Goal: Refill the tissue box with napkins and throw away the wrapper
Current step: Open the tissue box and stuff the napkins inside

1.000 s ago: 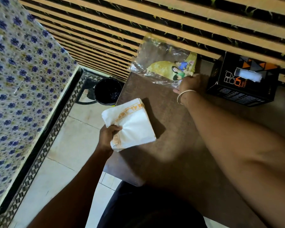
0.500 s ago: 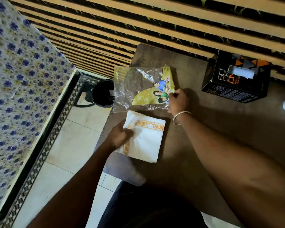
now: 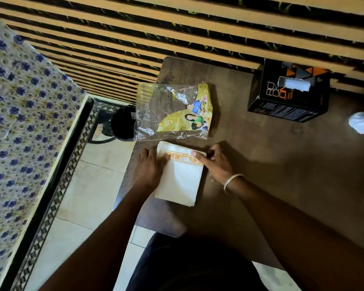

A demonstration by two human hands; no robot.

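A stack of white napkins (image 3: 180, 177) with an orange patterned band lies on the brown table (image 3: 271, 164) near its left edge. My left hand (image 3: 149, 166) presses on the stack's left side, and my right hand (image 3: 214, 161) holds its top right corner with the thumb on top. The empty clear and yellow wrapper (image 3: 173, 112) lies flat just beyond the napkins, free of both hands. The black tissue box (image 3: 288, 91) stands at the back right, a white tissue showing in its top slot.
A black waste bin (image 3: 122, 122) stands on the tiled floor left of the table, beside the wrapper. A bed with a blue-flowered cover (image 3: 25, 122) fills the left. A slatted wall runs behind. A white object (image 3: 363, 122) sits at the table's right edge.
My right hand set the wrapper down on the table and let go, then moved to the napkins. My left hand laid the stack flat on the table.
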